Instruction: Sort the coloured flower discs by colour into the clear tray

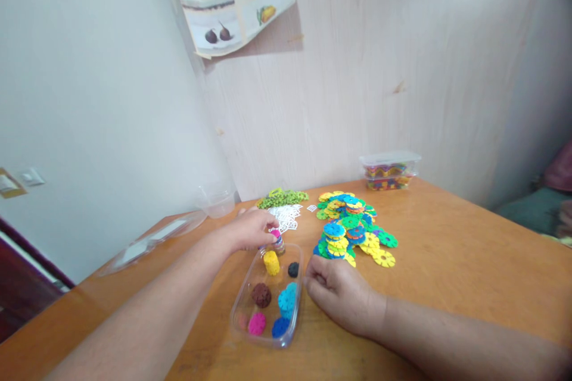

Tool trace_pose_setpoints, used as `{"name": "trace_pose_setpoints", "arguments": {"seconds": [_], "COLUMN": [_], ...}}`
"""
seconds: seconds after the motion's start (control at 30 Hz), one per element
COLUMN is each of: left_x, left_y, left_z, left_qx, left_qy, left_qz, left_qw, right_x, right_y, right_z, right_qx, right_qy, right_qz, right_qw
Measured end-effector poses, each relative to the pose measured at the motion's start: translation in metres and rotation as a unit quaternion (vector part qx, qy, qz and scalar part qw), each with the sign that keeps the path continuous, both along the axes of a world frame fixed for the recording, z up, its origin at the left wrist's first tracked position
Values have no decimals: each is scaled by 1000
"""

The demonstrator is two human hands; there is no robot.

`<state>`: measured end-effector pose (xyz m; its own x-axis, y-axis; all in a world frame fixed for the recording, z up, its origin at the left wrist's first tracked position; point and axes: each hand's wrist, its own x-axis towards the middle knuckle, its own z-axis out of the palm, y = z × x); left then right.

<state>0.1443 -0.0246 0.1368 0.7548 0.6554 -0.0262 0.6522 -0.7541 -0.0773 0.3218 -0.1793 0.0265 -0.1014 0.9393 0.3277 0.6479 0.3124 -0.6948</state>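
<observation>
A clear plastic tray [241,317] lies on the wooden table [451,262] and holds stacks of toy discs: yellow [271,262], black [293,269], brown [261,295], cyan [288,300], pink [257,323] and blue [280,327]. My left hand [251,228] is closed on a mixed-colour stack of discs [277,240] at the tray's far end. My right hand [339,296] rests curled against the tray's right rim, fingers closed; nothing shows in it. Loose coloured discs [351,226] are heaped beyond my right hand.
A lidded clear box of coloured pieces [389,170] stands at the wall. Green pieces [283,197] and white pieces [287,216] lie behind the tray. An empty clear tub [216,201] and a clear lid [152,240] sit at the left. A fruit poster [232,0] hangs on the wall.
</observation>
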Motion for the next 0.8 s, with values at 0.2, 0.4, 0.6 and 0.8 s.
{"name": "trace_pose_setpoints", "arguments": {"seconds": [0.2,0.4,0.6,0.8], "left_x": [3,6,6,-4], "left_y": [-1,-2,-4,-12], "left_z": [2,0,0,15], "left_qx": [8,1,-9,-17], "left_qy": [12,5,-17,-54], "left_qz": [25,31,46,23], "left_qw": [1000,1000,999,998], "right_x": [0,1,0,1], "right_y": [0,1,0,-1], "right_z": [1,-1,1,5], "right_qx": [-7,-7,-8,-14], "right_qy": [4,-3,-5,5], "right_qz": [3,1,4,8], "right_qw": [1000,1000,1000,1000]}}
